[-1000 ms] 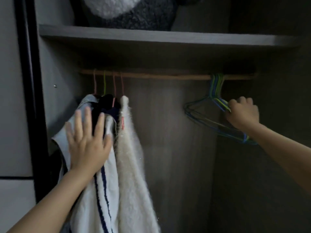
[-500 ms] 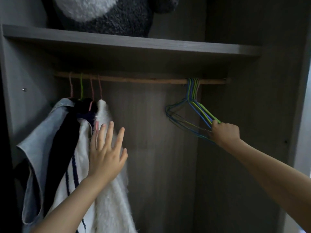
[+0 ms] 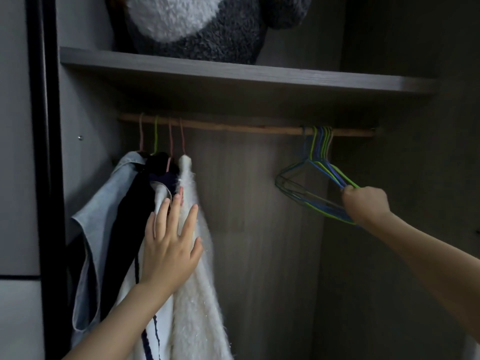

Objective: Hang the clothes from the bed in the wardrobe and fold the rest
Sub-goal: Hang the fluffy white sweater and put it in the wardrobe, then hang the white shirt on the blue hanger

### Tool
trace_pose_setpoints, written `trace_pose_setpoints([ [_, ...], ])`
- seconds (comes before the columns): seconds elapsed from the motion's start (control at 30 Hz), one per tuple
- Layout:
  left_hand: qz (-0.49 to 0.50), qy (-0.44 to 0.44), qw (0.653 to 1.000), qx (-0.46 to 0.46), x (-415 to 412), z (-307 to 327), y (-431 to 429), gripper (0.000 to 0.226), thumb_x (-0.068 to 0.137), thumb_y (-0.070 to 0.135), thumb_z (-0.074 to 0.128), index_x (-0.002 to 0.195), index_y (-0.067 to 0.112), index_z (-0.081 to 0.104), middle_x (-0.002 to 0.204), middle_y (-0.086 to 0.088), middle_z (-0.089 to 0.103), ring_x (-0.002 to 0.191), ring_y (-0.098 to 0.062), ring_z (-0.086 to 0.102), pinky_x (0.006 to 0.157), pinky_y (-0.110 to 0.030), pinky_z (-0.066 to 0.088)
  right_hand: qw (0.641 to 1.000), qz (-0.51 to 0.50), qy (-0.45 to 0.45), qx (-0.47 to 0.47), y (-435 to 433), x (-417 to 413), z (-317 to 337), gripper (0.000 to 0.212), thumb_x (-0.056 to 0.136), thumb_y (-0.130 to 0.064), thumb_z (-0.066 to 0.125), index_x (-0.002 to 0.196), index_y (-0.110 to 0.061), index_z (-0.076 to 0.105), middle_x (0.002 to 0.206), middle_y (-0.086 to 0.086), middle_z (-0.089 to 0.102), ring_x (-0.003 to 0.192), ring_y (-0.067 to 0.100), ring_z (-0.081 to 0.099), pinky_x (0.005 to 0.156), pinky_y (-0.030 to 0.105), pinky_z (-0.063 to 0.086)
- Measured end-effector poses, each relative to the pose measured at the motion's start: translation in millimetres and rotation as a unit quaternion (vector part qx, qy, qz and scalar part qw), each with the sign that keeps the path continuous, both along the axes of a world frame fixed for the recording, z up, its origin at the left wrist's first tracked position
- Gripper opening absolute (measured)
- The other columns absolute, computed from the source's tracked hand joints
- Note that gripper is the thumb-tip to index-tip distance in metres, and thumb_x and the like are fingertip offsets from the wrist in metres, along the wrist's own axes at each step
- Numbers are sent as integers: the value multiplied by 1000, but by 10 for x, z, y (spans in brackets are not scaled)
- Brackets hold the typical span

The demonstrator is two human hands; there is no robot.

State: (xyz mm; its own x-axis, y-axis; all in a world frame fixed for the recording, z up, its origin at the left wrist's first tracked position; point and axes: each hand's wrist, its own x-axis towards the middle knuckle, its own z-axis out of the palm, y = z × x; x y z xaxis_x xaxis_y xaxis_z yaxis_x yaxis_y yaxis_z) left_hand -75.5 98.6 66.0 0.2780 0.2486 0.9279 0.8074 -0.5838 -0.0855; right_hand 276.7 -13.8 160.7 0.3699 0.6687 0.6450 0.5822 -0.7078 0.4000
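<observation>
Right hand (image 3: 365, 205) fisted on bunch of thin blue-green wire hangers (image 3: 315, 185) hooked on wooden rod (image 3: 233, 127) above, light, springy, tangle-prone; left hand (image 3: 170, 245) flat-open against soft fluffy white sweater (image 3: 200, 281).

Overall light: dim, muted, greyish, low in contrast.
Source: seemingly from the front left, catching the left hand (image 3: 168, 252) and the white fuzzy garment (image 3: 197, 281).
Brightest areas: pale panel at far left, white patch of the plush toy (image 3: 176, 16).
Shadows: deep under the shelf (image 3: 233, 74), heavy across the right wall (image 3: 415, 178) of the wardrobe.
Right hand (image 3: 365, 203): darker than the left, edges soft.
Hangers (image 3: 315, 183): thin wires slightly smeared.
Sharpness: soft throughout, fabric texture only faintly resolved.
Edges: mild wide-angle bending of the left frame, slight blur there.
Glare: none.
</observation>
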Motion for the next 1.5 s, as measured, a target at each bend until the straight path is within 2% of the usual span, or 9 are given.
trace_pose_setpoints([
  [0.2, -9, -14, 1000, 13, -43, -49, -19, 54, 80, 28, 41, 122, 1, 60, 134, -29, 48, 121, -45, 48, 92, -57, 42, 993, 44, 65, 92, -16, -222, 117, 18, 90, -5, 42, 107, -3, 48, 94, 12, 68, 86, 34, 65, 59, 31, 36],
  [0.53, -60, -43, 997, -39, -131, -310, -103, 54, 79, 29, 39, 120, 1, 62, 131, -29, 51, 124, -38, 34, 88, -59, 44, 998, 34, 18, 51, -463, -332, -122, 20, 99, -25, 37, 109, -10, 45, 83, 5, 66, 80, 32, 66, 56, 30, 34],
  [0.77, -164, -38, 983, -73, 225, -612, -386, 54, 79, 29, 42, 123, 1, 57, 129, -31, 52, 115, -48, 52, 87, -60, 45, 976, 178, -45, 120, -1427, -393, -596, 28, 63, -1, 83, 70, 2, 56, 47, 12, 55, 31, 36, 49, 30, 30, 33],
  [0.83, -196, -36, 976, -94, 420, -659, -543, 57, 79, 32, 43, 123, -1, 57, 129, -30, 51, 113, -49, 53, 87, -59, 46, 958, 239, -101, 122, -1773, -362, -708, 21, 84, -12, 68, 74, -2, 52, 42, 10, 49, 27, 34, 45, 26, 28, 31],
  [0.97, -267, 10, 956, -121, 877, -690, -913, 76, 74, 43, 65, 133, 4, 38, 132, -32, 47, 114, -50, 52, 86, -59, 46, 951, 275, -102, 99, -2542, -273, -892, 56, 103, -36, 18, 75, -4, 55, 41, 8, 46, 30, 25, 48, 29, 24, 32],
  [1.07, -337, 84, 916, -201, 1242, -726, -1280, 106, 59, 38, 86, 144, 7, 31, 140, -31, 38, 112, -46, 55, 87, -56, 45, 955, 266, -95, 91, -3214, -194, -1050, 52, 103, -32, 25, 72, -5, 55, 43, 9, 47, 32, 23, 50, 30, 26, 37],
  [1.2, -422, 164, 857, -247, 1815, -960, -1993, 96, 79, 37, 70, 145, 31, 1, 143, -3, 41, 108, -24, 60, 79, -37, 49, 971, 200, -80, 106, -4334, -85, -1299, 53, 103, -32, 28, 66, -5, 55, 42, 8, 47, 32, 22, 49, 31, 24, 39],
  [1.33, -453, 192, 813, -313, 2398, -1280, -2844, 70, 86, 28, 62, 146, 30, 28, 113, -1, 64, 90, -25, 65, 73, -35, 49, 989, 74, -31, 128, -5498, -10, -1621, 40, 103, -34, 24, 76, -14, 45, 45, 6, 50, 35, 20, 53, 33, 25, 42],
  [1.5, -545, 192, 707, -408, 3100, -1809, -4052, 24, 85, 5, 59, 102, 15, 72, 89, -8, 72, 87, -28, 68, 75, -36, 50, 974, -131, 50, 179, -7127, -96, -2241, 51, 103, -40, 17, 71, -13, 46, 44, 4, 50, 33, 18, 52, 31, 20, 35],
])
